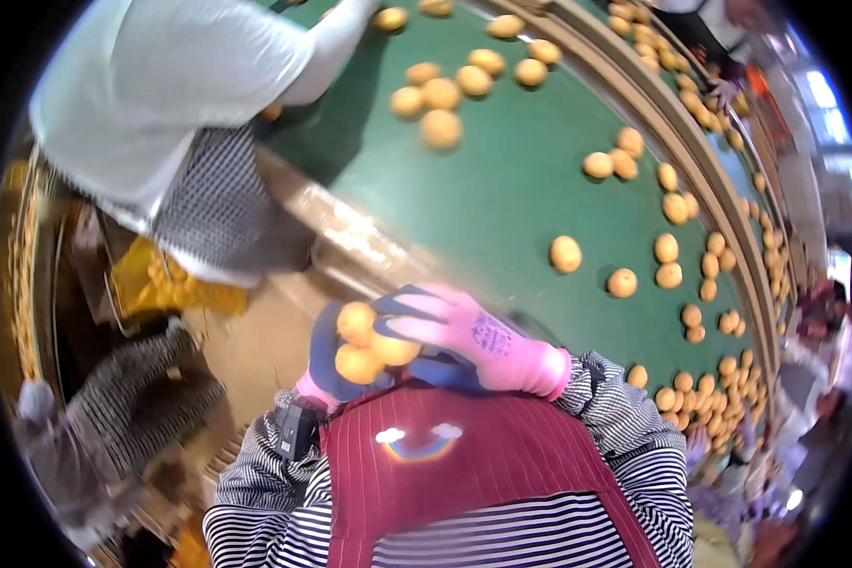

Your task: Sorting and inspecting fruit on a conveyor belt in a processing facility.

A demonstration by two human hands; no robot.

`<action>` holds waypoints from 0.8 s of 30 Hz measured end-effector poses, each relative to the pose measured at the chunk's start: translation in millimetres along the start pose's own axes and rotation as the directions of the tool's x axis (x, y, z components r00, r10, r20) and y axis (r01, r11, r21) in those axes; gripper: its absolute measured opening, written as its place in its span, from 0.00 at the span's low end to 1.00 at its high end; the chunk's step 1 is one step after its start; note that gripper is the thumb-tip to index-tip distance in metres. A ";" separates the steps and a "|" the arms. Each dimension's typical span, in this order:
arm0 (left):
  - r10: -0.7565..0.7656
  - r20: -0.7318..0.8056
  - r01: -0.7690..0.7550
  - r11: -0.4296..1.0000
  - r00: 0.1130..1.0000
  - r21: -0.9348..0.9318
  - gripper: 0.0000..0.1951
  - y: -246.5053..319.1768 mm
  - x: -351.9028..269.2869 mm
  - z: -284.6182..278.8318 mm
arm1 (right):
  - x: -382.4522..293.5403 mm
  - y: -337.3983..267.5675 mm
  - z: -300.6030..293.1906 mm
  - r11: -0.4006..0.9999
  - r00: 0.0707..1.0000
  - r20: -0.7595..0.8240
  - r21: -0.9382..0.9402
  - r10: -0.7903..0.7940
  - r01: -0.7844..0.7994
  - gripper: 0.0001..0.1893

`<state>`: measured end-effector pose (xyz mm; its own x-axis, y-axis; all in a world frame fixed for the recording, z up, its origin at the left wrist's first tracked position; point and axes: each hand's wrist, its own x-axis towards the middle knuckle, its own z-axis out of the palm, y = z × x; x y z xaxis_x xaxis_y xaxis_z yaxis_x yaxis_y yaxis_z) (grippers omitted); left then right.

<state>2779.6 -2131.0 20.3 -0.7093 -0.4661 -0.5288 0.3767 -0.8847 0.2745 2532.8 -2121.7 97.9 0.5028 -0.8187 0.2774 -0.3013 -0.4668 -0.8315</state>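
Close to the maroon apron, my left hand (330,362), in a pink glove with dark blue palm and fingers, cradles several yellow round potatoes (358,363). My right hand (461,334), gloved the same way, reaches over from the right, and its fingertips lie against the potatoes. Part of its palm is hidden, so whether it holds one of its own is unclear. Beyond both hands runs a green conveyor belt (482,199) with more potatoes scattered on it. A single potato (566,254) lies on the belt ahead of my right hand.
A co-worker in a white top (184,64) leans over the belt at upper left. A shiny metal edge (355,227) borders the near side. At left is a yellow bag (177,280) of potatoes. Many potatoes (710,397) crowd the right end, beside a curved rail (681,128).
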 end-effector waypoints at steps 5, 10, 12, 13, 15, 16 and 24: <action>0.110 -0.188 -0.170 0.924 0.976 -0.341 0.32 -32.8 -30.2 -86.4 | 17.5 32.9 67.8 0.971 0.873 0.441 0.019 0.207 -0.240 0.35; 0.128 0.085 -0.045 0.770 0.988 -0.637 0.39 -29.7 11.5 -173.4 | 41.4 44.6 83.4 0.951 0.834 0.458 -0.124 0.308 -0.283 0.33; 0.731 0.460 -0.425 0.673 0.504 -0.605 0.30 -55.4 74.8 -198.3 | 59.6 31.6 78.1 0.966 0.857 0.450 -0.064 0.252 -0.250 0.31; 0.345 0.115 -0.220 0.786 0.932 -0.578 0.24 -27.0 76.4 -184.9 | 54.8 35.5 64.3 0.962 0.889 0.371 -0.051 0.268 -0.268 0.30; 0.358 0.090 -0.272 0.830 0.930 -0.488 0.25 -29.9 99.2 -220.9 | 49.5 29.6 59.4 0.964 0.922 0.287 -0.030 0.261 -0.264 0.27; 0.389 0.052 -0.338 0.853 0.920 -0.398 0.28 -26.0 114.6 -229.7 | 49.7 23.7 52.8 0.950 0.908 0.282 -0.050 0.310 -0.309 0.26; -0.159 0.002 0.124 0.778 0.987 0.616 0.23 105.4 63.9 -80.7 | -57.9 27.6 -32.1 0.693 0.697 -0.561 -0.277 0.446 -0.666 0.28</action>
<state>2822.1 -2253.7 -49.4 -0.7615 -0.3197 -0.5638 -0.1616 -0.7488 0.6428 2469.4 -2097.8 74.3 -0.2383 -0.9668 0.0922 -0.7677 0.1294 -0.6276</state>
